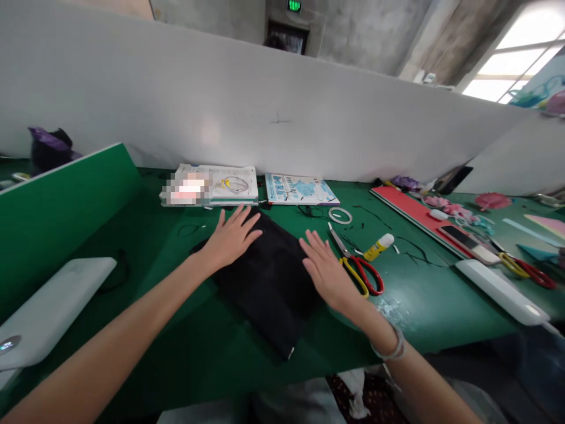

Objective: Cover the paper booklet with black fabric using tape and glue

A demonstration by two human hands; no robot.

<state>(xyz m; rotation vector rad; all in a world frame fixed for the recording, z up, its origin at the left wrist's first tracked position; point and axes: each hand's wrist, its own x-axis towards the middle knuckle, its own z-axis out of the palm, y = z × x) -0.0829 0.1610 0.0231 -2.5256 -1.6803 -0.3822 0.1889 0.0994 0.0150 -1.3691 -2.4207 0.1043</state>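
A black cloth (271,282) lies on the green table (189,359), one corner pointing toward the near edge. My left hand (232,235) rests on its upper left part, fingers spread. On the cloth's right edge is my right hand (329,271), its fingers stretched out and holding nothing. Scissors (357,268) with one red and one yellow handle lie open just right of that hand, beside a yellow glue stick (378,247) with a white cap.
Behind are an open book (233,185), a blue and white booklet (304,190) and a tape ring (340,215). A green divider (66,206) and white device (57,312) stand left. Rightward lie a red folder (415,218), phone (468,242) and white bar (501,291).
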